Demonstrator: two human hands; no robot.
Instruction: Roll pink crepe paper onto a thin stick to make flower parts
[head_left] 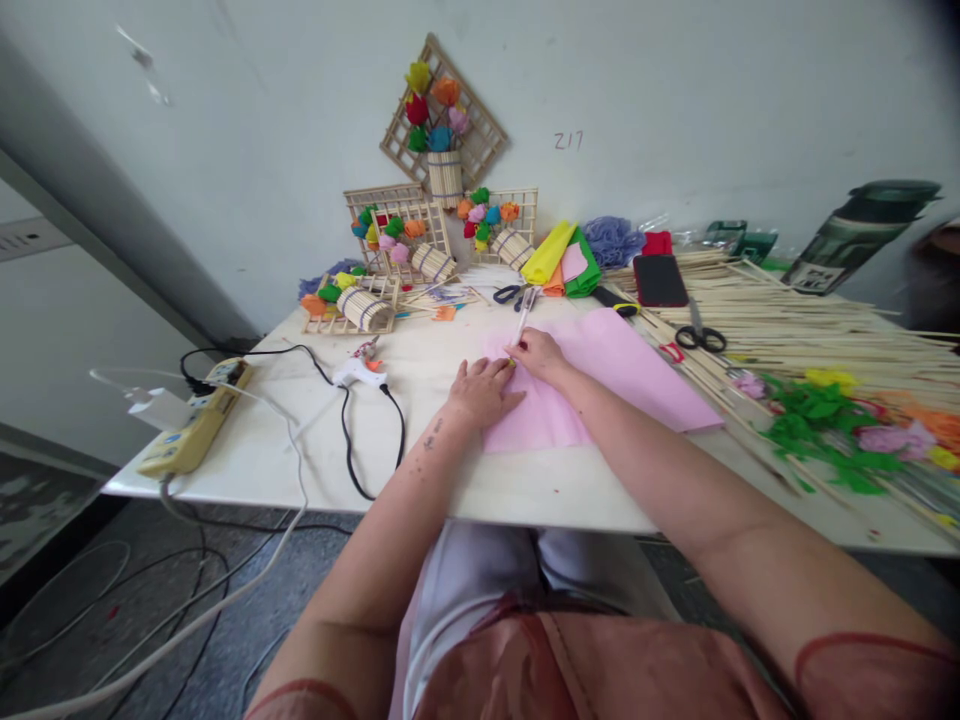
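Glue gun [358, 371] left of paper sheet [600, 375]; scissors [700, 337] right.

This looks like a small craft workshop, probably a plain room put to handwork rather than a proper factory floor. A white table [300, 440] stands against a bare painted wall [675, 90] with a number scrawled on it. Finished pieces are propped at the back: wooden lattice frames [465, 140] holding bright paper flowers [431, 105]. Materials lie about in bulk: a heap of thin bamboo sticks [795, 320], folded coloured paper [562, 262], loose green and pink trimmings [825, 420]. Tools are there too: scissors [700, 337], a glue gun [358, 372] and a power strip [196, 425] with cables trailing to the grey floor.
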